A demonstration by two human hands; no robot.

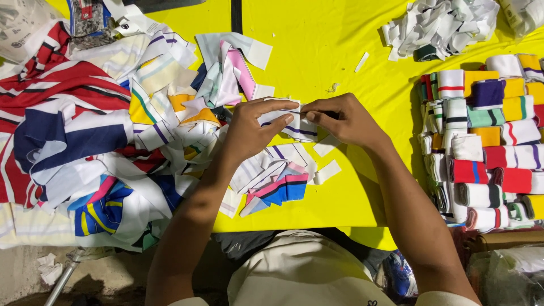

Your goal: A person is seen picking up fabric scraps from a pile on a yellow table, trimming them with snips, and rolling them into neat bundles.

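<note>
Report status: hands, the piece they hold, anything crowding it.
Left hand and right hand both pinch one white strip with dark stripes above the yellow table. Loose striped pieces lie directly beneath.

A garment or textile workshop is shown. A yellow table [317,45] is covered with fabric work: a loose heap of striped knit pieces [85,130] is spread over the left, folded striped bands are stacked in neat rows [487,136] on the right, and a pile of white cut strips [442,25] is seen at the far right. Small offcuts [327,170] are scattered between.
</note>
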